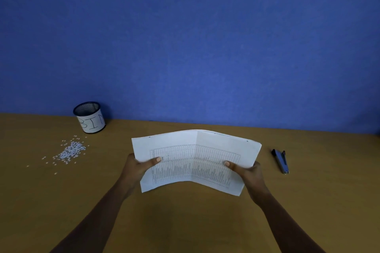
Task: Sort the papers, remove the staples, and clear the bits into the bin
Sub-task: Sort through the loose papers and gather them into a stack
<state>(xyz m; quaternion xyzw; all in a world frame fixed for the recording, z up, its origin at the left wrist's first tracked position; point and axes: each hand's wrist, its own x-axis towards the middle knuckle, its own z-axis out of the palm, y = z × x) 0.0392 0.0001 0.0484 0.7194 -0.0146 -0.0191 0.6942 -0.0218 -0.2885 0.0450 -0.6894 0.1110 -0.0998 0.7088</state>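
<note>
A stack of white papers [195,160] printed with a table is held up above the desk, creased down the middle so it bows upward. My left hand [139,167] grips its left edge, thumb on top. My right hand [245,170] grips the right edge the same way. Small dark marks show near the top corners of the sheets. A mesh cup labelled BIN [89,117] stands at the back left against the wall. A heap of small white paper bits [70,151] lies scattered in front of it. A blue staple remover [280,161] lies on the desk to the right.
The wooden desk [185,222] runs to a blue partition wall [185,37] at the back. The bin, the bits and the staple remover sit apart from the papers.
</note>
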